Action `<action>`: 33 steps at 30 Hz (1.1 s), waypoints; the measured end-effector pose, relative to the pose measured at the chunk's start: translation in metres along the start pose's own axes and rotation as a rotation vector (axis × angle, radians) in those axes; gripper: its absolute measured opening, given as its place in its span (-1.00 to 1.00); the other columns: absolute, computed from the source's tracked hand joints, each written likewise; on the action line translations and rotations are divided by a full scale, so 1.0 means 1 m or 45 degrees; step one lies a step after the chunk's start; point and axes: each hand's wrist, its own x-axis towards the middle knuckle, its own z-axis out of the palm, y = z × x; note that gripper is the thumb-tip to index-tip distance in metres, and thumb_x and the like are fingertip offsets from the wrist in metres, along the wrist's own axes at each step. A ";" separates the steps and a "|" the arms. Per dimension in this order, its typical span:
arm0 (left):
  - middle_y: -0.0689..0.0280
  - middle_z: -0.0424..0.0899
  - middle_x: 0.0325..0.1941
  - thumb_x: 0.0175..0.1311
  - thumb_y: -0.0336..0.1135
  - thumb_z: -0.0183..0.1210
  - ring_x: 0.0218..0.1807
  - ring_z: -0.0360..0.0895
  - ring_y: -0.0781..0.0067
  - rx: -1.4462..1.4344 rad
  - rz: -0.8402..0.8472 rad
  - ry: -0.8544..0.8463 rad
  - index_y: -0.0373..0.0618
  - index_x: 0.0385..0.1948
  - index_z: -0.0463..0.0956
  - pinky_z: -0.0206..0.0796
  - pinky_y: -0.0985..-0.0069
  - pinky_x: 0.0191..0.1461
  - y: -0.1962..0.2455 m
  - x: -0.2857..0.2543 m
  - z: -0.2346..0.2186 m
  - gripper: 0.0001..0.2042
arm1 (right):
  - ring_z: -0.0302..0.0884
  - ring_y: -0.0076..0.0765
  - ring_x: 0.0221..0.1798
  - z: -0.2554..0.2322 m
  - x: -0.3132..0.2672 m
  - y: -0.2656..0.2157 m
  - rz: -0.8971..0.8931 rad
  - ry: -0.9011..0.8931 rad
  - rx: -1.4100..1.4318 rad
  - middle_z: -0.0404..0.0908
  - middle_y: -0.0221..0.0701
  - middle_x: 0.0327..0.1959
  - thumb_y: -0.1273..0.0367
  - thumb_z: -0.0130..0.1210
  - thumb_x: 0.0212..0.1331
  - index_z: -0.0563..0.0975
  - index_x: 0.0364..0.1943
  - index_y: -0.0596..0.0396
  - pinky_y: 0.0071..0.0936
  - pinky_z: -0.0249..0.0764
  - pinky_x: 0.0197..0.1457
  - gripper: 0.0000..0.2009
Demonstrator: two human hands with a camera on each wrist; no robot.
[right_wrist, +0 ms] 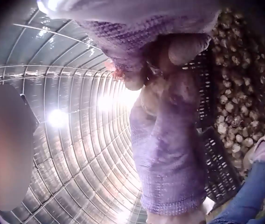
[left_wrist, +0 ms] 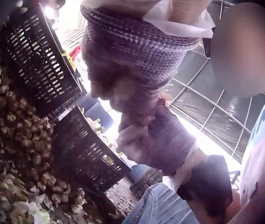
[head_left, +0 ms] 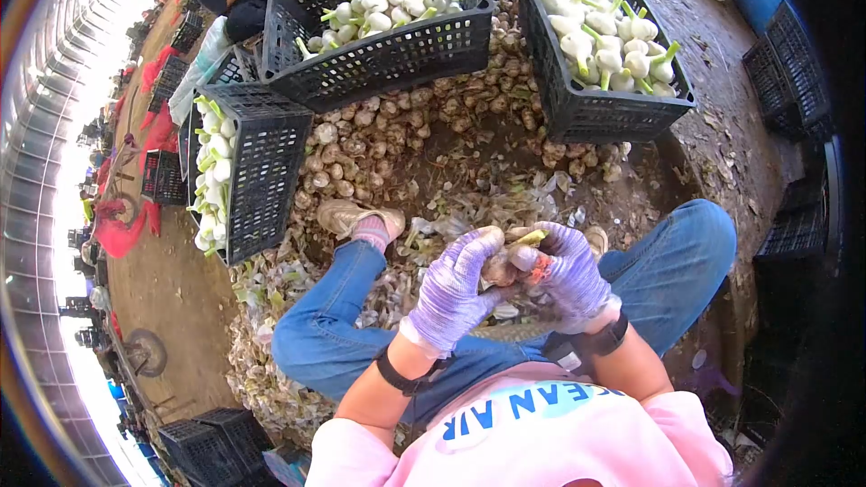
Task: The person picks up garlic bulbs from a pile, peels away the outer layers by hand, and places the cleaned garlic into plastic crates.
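Note:
In the head view, a brownish garlic bulb (head_left: 499, 269) with a short green-yellow stem stub (head_left: 532, 238) is held between two hands in purple knit gloves, over the lap. My left hand (head_left: 454, 289) grips the bulb from the left with curled fingers. From the other side my right hand (head_left: 572, 278) pinches it, thumb against the skin; an orange-red patch shows on that glove. The right wrist view shows both hands meeting at the bulb (right_wrist: 151, 100), partly covered by fingers. Gloves hide most of it in the left wrist view.
Black crates of peeled white garlic stand ahead: one in the middle (head_left: 388, 72), one right (head_left: 622, 113), one left (head_left: 262, 180). Unpeeled bulbs (head_left: 338, 162) heap between them. Peelings (head_left: 478, 207) cover the ground around the shoes. Another person (head_left: 239, 0) sits at the upper left.

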 end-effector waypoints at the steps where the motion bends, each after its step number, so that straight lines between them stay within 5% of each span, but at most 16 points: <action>1: 0.11 0.50 -0.02 -0.36 -0.37 0.49 -0.02 0.50 0.12 0.002 0.001 -0.002 -0.15 0.01 0.34 0.36 0.36 0.04 0.001 -0.001 -0.001 -0.28 | 0.49 -0.64 -0.31 -0.003 -0.001 -0.004 0.047 0.018 -0.070 0.59 -0.46 -0.35 0.40 0.25 0.02 0.55 -0.20 0.17 -0.66 0.44 -0.24 -0.75; 7: 0.14 0.51 -0.06 -0.30 -0.30 0.47 -0.04 0.50 0.22 -0.229 -0.048 0.050 -0.15 0.08 0.32 0.38 0.40 0.02 0.006 -0.003 -0.001 -0.25 | 0.51 -0.62 -0.32 -0.008 -0.006 -0.016 0.198 -0.096 0.029 0.61 -0.44 -0.36 0.41 0.25 0.01 0.57 -0.23 0.19 -0.64 0.45 -0.23 -0.77; 9: 0.18 0.50 -0.08 -0.03 0.00 0.31 -0.10 0.51 0.29 -1.409 -0.783 0.014 -0.17 0.06 0.34 0.39 0.43 -0.03 0.014 -0.009 0.003 -0.36 | 0.52 -0.62 -0.33 -0.012 -0.005 -0.018 0.194 -0.151 -0.095 0.61 -0.44 -0.37 0.41 0.25 0.01 0.58 -0.23 0.19 -0.64 0.45 -0.23 -0.77; 10: 0.18 0.50 -0.08 -0.03 0.00 0.31 -0.10 0.51 0.29 -1.409 -0.788 0.012 -0.17 0.06 0.34 0.39 0.43 -0.03 0.012 -0.010 0.006 -0.36 | 0.52 -0.61 -0.33 -0.012 -0.005 -0.018 0.186 -0.210 -0.224 0.61 -0.44 -0.38 0.41 0.25 0.00 0.58 -0.24 0.19 -0.65 0.45 -0.23 -0.77; 12: 0.25 0.53 -0.14 0.07 0.34 0.02 -0.20 0.51 0.39 -1.945 -0.936 -0.052 -0.17 0.02 0.37 0.40 0.52 -0.15 0.001 -0.014 0.014 -0.28 | 0.50 -0.60 -0.33 -0.012 -0.003 -0.014 0.118 -0.263 -0.221 0.60 -0.44 -0.39 0.41 0.22 0.03 0.57 -0.26 0.17 -0.62 0.43 -0.26 -0.81; 13: 0.31 0.55 -0.24 0.04 0.48 -0.16 -0.28 0.50 0.45 -1.791 -1.192 -0.135 -0.13 0.02 0.35 0.37 0.57 -0.26 -0.005 -0.013 0.011 -0.20 | 0.50 -0.55 -0.34 -0.014 0.002 -0.008 -0.108 -0.260 -0.540 0.58 -0.43 -0.40 0.41 0.21 0.03 0.56 -0.26 0.17 -0.59 0.43 -0.27 -0.81; 14: 0.31 0.55 -0.24 0.04 0.48 -0.16 -0.28 0.50 0.45 -1.792 -1.195 -0.135 -0.13 0.02 0.35 0.37 0.57 -0.26 -0.011 -0.012 0.013 -0.20 | 0.49 -0.50 -0.35 -0.014 0.005 -0.006 -0.338 -0.252 -0.857 0.56 -0.41 -0.41 0.41 0.20 0.04 0.55 -0.26 0.16 -0.55 0.42 -0.29 -0.82; 16: 0.27 0.52 -0.11 0.15 0.38 -0.16 -0.13 0.49 0.42 -1.695 -1.074 -0.155 -0.16 0.08 0.29 0.36 0.42 0.00 -0.021 -0.008 0.018 -0.26 | 0.49 -0.39 -0.32 -0.013 0.004 -0.002 -0.101 -0.156 -0.613 0.52 -0.33 -0.38 0.43 0.18 0.03 0.51 -0.21 0.17 -0.49 0.42 -0.25 -0.78; 17: 0.36 0.53 -0.28 0.20 0.31 -0.13 -0.28 0.48 0.49 -1.354 -1.014 0.010 -0.08 0.01 0.33 0.38 0.51 -0.24 -0.016 -0.006 0.020 -0.38 | 0.49 -0.40 -0.28 -0.018 0.010 0.009 -0.397 -0.100 -0.762 0.51 -0.31 -0.34 0.44 0.16 0.04 0.50 -0.19 0.18 -0.49 0.41 -0.22 -0.77; 18: 0.36 0.53 -0.28 0.20 0.31 -0.13 -0.28 0.48 0.49 -1.354 -1.015 0.011 -0.08 0.01 0.33 0.38 0.51 -0.24 -0.008 -0.003 0.024 -0.38 | 0.48 -0.41 -0.25 -0.022 0.013 0.018 -0.694 -0.042 -0.905 0.50 -0.29 -0.30 0.46 0.14 0.05 0.49 -0.17 0.19 -0.49 0.41 -0.19 -0.77; 20: 0.35 0.51 -0.24 0.24 0.18 -0.04 -0.24 0.49 0.48 -0.962 -0.781 0.323 -0.10 -0.01 0.33 0.41 0.48 -0.17 0.006 0.000 0.031 -0.48 | 0.45 -0.47 -0.14 -0.016 0.006 0.013 -0.702 -0.068 -1.116 0.50 -0.33 -0.20 0.45 0.09 0.12 0.46 -0.12 0.17 -0.50 0.40 -0.11 -0.77; 22: 0.33 0.49 -0.17 0.26 0.05 0.03 -0.15 0.47 0.48 -1.125 -0.766 0.359 -0.13 -0.01 0.33 0.38 0.48 -0.05 -0.003 -0.003 0.025 -0.55 | 0.44 -0.49 -0.09 -0.007 -0.006 -0.003 0.224 -0.151 0.173 0.49 -0.41 -0.15 0.40 0.06 0.16 0.42 -0.06 0.14 -0.51 0.41 -0.05 -0.74; 24: 0.34 0.47 -0.13 0.28 0.00 0.02 -0.09 0.43 0.50 -1.511 -0.966 0.196 -0.12 -0.01 0.33 0.33 0.53 0.01 -0.007 -0.005 0.018 -0.58 | 0.46 -0.47 -0.09 -0.012 0.002 0.009 0.022 -0.279 -0.100 0.49 -0.45 -0.16 0.36 0.07 0.17 0.40 -0.01 0.11 -0.50 0.41 -0.02 -0.69; 26: 0.35 0.46 -0.13 0.16 0.05 0.16 -0.13 0.41 0.59 -1.513 -0.996 0.207 -0.15 0.02 0.32 0.31 0.67 -0.10 0.001 0.002 0.012 -0.47 | 0.46 -0.48 -0.09 -0.010 0.005 0.017 0.124 -0.193 0.480 0.49 -0.46 -0.17 0.34 0.08 0.16 0.41 -0.02 0.09 -0.48 0.42 -0.02 -0.69; 28: 0.36 0.51 -0.19 0.05 0.07 0.26 -0.14 0.45 0.56 -1.194 -0.730 0.187 -0.18 0.02 0.32 0.35 0.62 -0.07 0.004 0.004 0.007 -0.39 | 0.47 -0.46 -0.07 -0.010 0.002 0.011 0.131 -0.179 0.351 0.50 -0.42 -0.14 0.30 0.11 0.14 0.41 -0.02 0.10 -0.44 0.42 0.00 -0.66; 33: 0.26 0.51 -0.03 -0.08 -0.05 0.38 -0.06 0.47 0.50 -1.663 -0.745 -0.138 -0.21 0.09 0.35 0.34 0.57 0.03 0.002 0.009 -0.021 -0.31 | 0.52 -0.34 -0.11 -0.003 -0.007 0.007 0.113 -0.229 0.646 0.54 -0.28 -0.18 0.11 0.10 0.09 0.43 -0.05 0.19 -0.44 0.44 -0.01 -0.54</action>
